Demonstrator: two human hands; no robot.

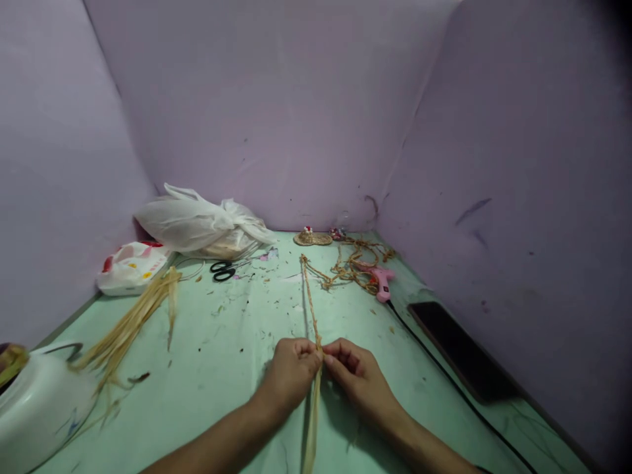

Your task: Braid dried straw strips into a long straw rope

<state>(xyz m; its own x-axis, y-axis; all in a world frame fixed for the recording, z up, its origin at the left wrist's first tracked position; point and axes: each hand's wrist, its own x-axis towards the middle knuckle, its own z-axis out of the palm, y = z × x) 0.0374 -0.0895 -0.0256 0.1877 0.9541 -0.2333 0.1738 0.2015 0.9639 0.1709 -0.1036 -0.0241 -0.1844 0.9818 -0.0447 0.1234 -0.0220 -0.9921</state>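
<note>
A thin braided cord [311, 299] of tan plant fibre runs up the middle of the table from my fingers. My left hand [291, 365] pinches it at its near end, thumb and forefinger pressed together. Right beside it, my right hand [358, 368] pinches the same spot from the other side, its fingertips touching the fibre. Below both hands a flat, pale loose strand [313, 421] hangs toward the table's near edge. The cord's far end bends right and joins a tangled heap of finished cord [363, 257].
Pink glue gun [383, 283] with a black cable and a dark phone [459, 349] lie to the right. At left are scissors [223, 270], dry fibre strips [135, 316], a white bag [197, 220], a tissue pack [133, 266] and a white container [47, 408]. A woven piece [312, 239] sits at the back.
</note>
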